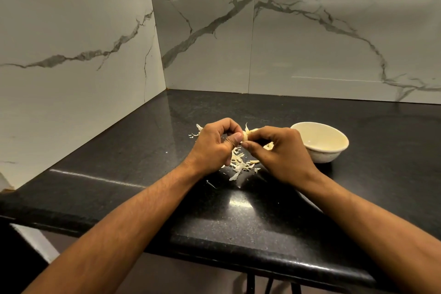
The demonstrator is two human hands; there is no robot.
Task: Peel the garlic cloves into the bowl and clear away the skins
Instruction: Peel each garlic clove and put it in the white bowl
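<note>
Left hand: fingers curled, thumb pressing the garlic clove from its left side.
Clove: held above the countertop, pinched between both hands; small, firm, likely slippery once bare, so hold it at the ends.
Skins: papery, light, scattered just below the grip.
Right hand: fingertips pinching the clove's right end.
Bowl: right of the grip, near.

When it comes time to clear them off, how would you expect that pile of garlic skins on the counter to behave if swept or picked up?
The garlic skins look thin, curled and papery, so probably very light and floppy. Strays lie scattered across the black counter, suggesting they drift easily. On that glossy surface they should slide when swept, though some flakes may cling.
</note>
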